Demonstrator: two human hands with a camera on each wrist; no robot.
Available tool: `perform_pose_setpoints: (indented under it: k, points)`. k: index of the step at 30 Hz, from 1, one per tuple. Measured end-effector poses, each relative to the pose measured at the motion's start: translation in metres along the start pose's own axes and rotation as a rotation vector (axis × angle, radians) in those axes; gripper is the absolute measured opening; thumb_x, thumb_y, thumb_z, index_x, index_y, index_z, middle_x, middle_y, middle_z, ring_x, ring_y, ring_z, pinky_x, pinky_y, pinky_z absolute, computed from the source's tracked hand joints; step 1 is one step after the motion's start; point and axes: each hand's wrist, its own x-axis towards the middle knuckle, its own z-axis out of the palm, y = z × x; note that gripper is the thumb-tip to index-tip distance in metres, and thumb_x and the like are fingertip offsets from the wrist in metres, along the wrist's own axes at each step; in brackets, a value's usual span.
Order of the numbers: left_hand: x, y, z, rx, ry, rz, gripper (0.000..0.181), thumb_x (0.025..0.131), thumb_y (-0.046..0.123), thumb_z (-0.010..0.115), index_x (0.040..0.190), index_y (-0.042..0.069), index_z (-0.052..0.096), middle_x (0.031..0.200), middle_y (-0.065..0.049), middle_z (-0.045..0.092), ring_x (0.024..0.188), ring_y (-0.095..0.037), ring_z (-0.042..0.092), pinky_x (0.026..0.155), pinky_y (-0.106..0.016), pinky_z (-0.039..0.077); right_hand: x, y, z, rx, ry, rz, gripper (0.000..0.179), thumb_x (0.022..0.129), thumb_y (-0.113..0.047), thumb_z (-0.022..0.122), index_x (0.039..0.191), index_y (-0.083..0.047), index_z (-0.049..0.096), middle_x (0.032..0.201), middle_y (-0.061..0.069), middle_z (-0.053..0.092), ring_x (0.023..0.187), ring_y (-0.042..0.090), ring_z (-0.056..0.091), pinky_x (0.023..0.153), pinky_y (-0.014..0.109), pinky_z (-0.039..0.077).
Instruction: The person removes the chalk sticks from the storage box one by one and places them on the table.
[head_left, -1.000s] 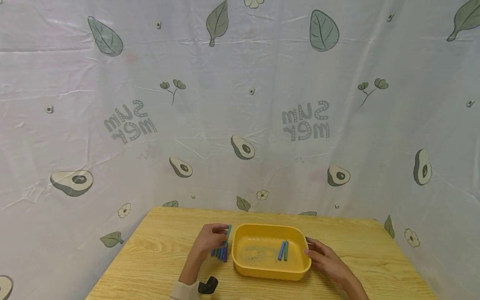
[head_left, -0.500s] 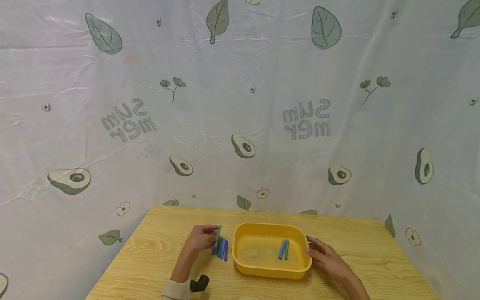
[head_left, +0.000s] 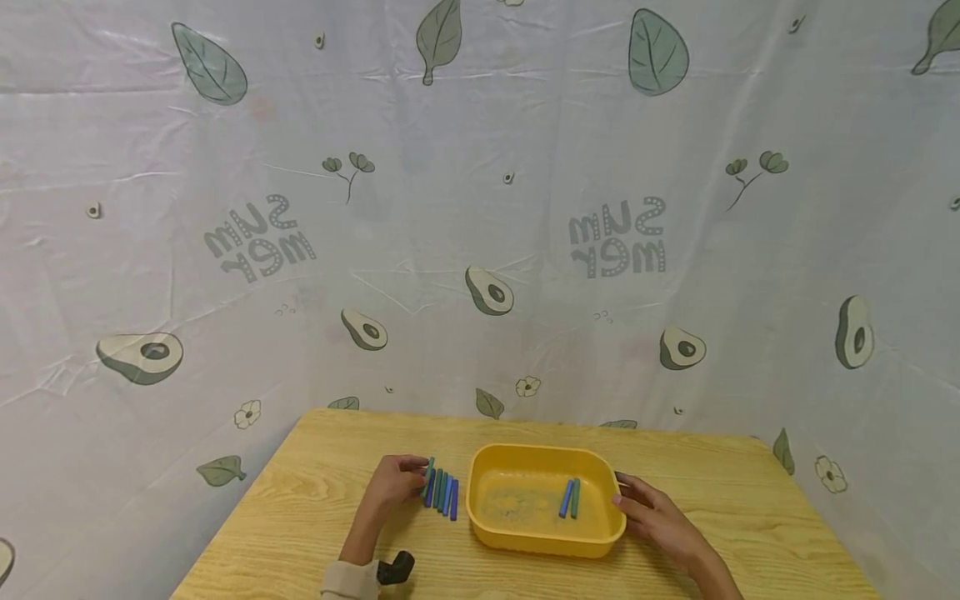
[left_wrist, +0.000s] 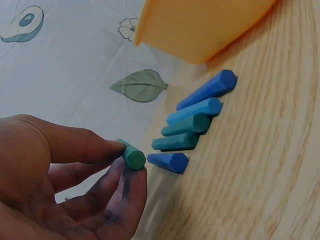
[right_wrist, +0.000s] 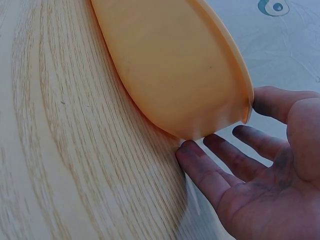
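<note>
So my left hand [head_left: 395, 482] has a green chalk stick [left_wrist: 134, 157] pinched between thumb and fingertips, and those fingers are pretty smudged with dark stuff. The stick is at the near-hand end of a row of five others on the wood-grain table [head_left: 337, 450], right beside a dark blue chalk stick [left_wrist: 169, 162]. Can't tell if mine is actually touching the tabletop.

Going from that one toward the tray, the row goes a teal chalk stick [left_wrist: 175, 141], another teal one, a light blue chalk stick [left_wrist: 195, 111] and a second dark blue one. They're all lying down, roughly side by side.

The yellow plastic tray [head_left: 546, 547] is just past the row. Inside, toward its right end, there's a blue chalk stick [head_left: 566, 498] leaning in close to a green one, plus a dusty smear on the floor of it.

My right hand [head_left: 649, 511] is at the tray's right end, fingers spread and fairly loose, thumb up at the rim. Behind everything hangs a pale curtain [head_left: 420, 208] with avocados, leaves and a mirrored "summer".
</note>
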Motion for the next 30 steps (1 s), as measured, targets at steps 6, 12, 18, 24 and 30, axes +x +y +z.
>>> perform_pose_setpoints:
  k: [6, 12, 18, 24, 30]
  points:
    - [0.0017, -0.0015, 0.0018, 0.038, 0.037, 0.009, 0.033, 0.089, -0.01, 0.071, 0.121, -0.015, 0.072, 0.11, -0.028, 0.076, 0.094, -0.025, 0.074, 0.078, -0.043, 0.066, 0.0002, -0.0021, -0.0007, 0.001, -0.001, -0.005, 0.074, 0.117, -0.029, 0.048, 0.167, 0.011, 0.011, 0.165, 0.043, 0.03, 0.14, 0.04, 0.06, 0.106, 0.043, 0.06]
    - [0.0005, -0.0037, 0.002, 0.08, 0.056, 0.008, 0.035, 0.089, -0.007, 0.07, 0.124, -0.013, 0.072, 0.113, -0.027, 0.076, 0.1, -0.029, 0.074, 0.079, -0.042, 0.065, 0.0008, -0.0039, -0.0007, -0.003, -0.002, -0.01, 0.074, 0.116, -0.029, 0.048, 0.168, 0.011, 0.012, 0.165, 0.042, 0.03, 0.14, 0.039, 0.06, 0.106, 0.043, 0.06]
    - [0.0003, -0.0057, 0.0024, 0.128, 0.079, 0.018, 0.037, 0.087, -0.007, 0.068, 0.122, -0.013, 0.073, 0.111, -0.028, 0.077, 0.097, -0.03, 0.076, 0.071, -0.038, 0.064, 0.0007, -0.0036, -0.0006, -0.006, -0.002, -0.014, 0.074, 0.116, -0.029, 0.048, 0.167, 0.011, 0.013, 0.165, 0.043, 0.03, 0.14, 0.04, 0.06, 0.106, 0.043, 0.06]
    - [-0.0014, -0.007, 0.0067, 0.18, 0.094, 0.03, 0.036, 0.083, -0.006, 0.07, 0.119, -0.014, 0.074, 0.101, -0.024, 0.079, 0.084, -0.023, 0.074, 0.064, -0.032, 0.059, 0.0006, -0.0018, 0.0, 0.0, 0.006, -0.002, 0.075, 0.116, -0.03, 0.049, 0.168, 0.01, 0.013, 0.165, 0.042, 0.03, 0.141, 0.04, 0.06, 0.106, 0.042, 0.06]
    - [-0.0023, -0.0068, 0.0079, 0.201, 0.1, 0.029, 0.037, 0.083, -0.005, 0.072, 0.119, -0.014, 0.073, 0.099, -0.022, 0.079, 0.083, -0.021, 0.073, 0.064, -0.032, 0.061, -0.0003, -0.0021, 0.0002, -0.005, -0.002, 0.003, 0.076, 0.116, -0.031, 0.049, 0.167, 0.011, 0.012, 0.165, 0.043, 0.029, 0.14, 0.04, 0.061, 0.106, 0.044, 0.06]
